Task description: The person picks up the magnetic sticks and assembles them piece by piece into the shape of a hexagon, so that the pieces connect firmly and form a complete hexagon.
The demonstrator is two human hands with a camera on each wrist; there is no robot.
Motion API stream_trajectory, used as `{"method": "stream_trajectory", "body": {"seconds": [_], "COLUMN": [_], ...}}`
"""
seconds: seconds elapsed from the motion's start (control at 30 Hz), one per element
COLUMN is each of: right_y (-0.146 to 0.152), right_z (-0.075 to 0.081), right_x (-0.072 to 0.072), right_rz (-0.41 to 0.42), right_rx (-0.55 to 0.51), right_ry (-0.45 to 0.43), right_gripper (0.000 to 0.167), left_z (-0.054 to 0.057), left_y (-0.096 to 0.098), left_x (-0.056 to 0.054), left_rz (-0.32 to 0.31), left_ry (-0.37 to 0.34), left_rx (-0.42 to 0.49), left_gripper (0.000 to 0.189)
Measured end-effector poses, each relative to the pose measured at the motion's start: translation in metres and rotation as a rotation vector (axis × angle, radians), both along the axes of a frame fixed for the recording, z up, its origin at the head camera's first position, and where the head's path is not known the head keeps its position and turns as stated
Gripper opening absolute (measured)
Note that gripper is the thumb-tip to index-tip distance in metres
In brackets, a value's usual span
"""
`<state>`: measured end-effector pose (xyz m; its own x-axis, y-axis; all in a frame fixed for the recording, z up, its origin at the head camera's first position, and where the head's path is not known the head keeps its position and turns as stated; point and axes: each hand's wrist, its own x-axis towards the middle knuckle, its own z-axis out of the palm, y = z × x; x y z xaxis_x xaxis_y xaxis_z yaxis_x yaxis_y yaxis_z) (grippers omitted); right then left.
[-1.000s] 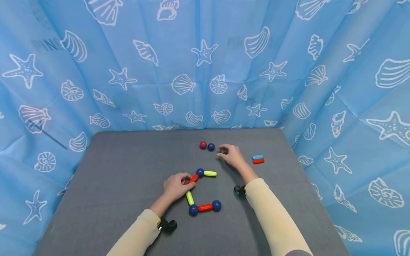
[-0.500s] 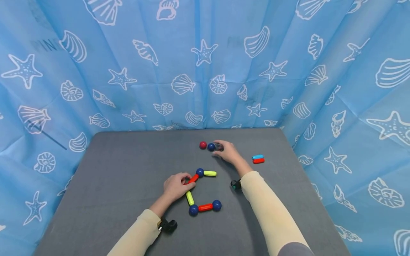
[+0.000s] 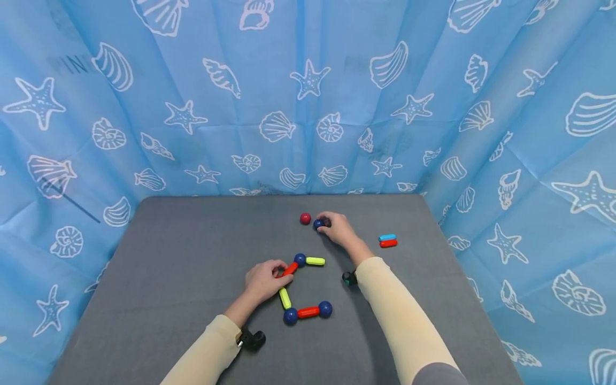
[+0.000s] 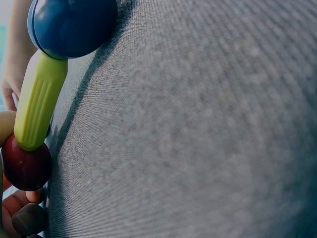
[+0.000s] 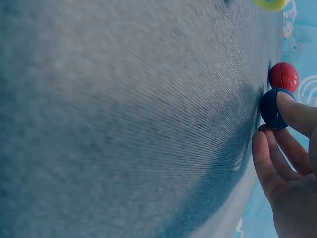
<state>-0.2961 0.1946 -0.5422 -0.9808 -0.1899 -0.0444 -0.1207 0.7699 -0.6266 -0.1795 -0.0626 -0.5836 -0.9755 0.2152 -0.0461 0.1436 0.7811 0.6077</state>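
Note:
In the head view, magnetic rods and balls form an open chain at mid-table. My left hand (image 3: 262, 281) grips the chain's left corner, at a dark red ball (image 4: 27, 166) that the head view hides. From that corner, a red rod (image 3: 291, 268) leads to a blue ball with a yellow-green rod (image 3: 315, 261). Another yellow-green rod (image 3: 285, 298) runs down to a blue ball (image 3: 291, 316), then a red rod (image 3: 308, 312) and a third blue ball (image 3: 325, 309). Farther back, my right hand (image 3: 339, 230) pinches a loose blue ball (image 5: 273, 109) between thumb and fingers.
A loose red ball (image 3: 305, 218) lies just left of the right hand's fingertips. To the right, a light blue rod (image 3: 387, 237) and a red rod (image 3: 389, 243) lie side by side. Blue shell-print curtains (image 3: 308, 139) border the grey table (image 3: 192, 240).
My right hand has moved left to the loose blue ball and taken hold of it. That ball has shifted slightly towards me. The left hand and the chain have stayed put.

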Motion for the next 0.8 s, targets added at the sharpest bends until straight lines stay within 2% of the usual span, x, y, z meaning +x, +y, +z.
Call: {"method": "stream_trajectory", "body": {"seconds": [0.1,0.33,0.57,0.8], "right_y": [0.000,0.002,0.004,0.007], "right_z": [-0.002,-0.006,-0.003,0.001], "right_x": [0.003,0.012,0.029,0.050], "right_rz": [-0.010,-0.005,-0.004,0.014], "right_rx": [-0.010,-0.020,0.020,-0.015], "right_ry": [0.008,0.040,0.090,0.125], "right_gripper": [0.032,0.044,0.036,0.035], "left_z": [0.001,0.001,0.001,0.001], "left_y": [0.000,0.000,0.000,0.000], "left_x": [0.001,0.001,0.001,0.002], "left_rz": [0.005,0.007,0.000,0.005], "left_ry": [0.003,0.008,0.028,0.041], "left_rx": [0.000,-0.014,0.003,0.017], "left_gripper": [0.024,0.024,0.023,0.024]}}
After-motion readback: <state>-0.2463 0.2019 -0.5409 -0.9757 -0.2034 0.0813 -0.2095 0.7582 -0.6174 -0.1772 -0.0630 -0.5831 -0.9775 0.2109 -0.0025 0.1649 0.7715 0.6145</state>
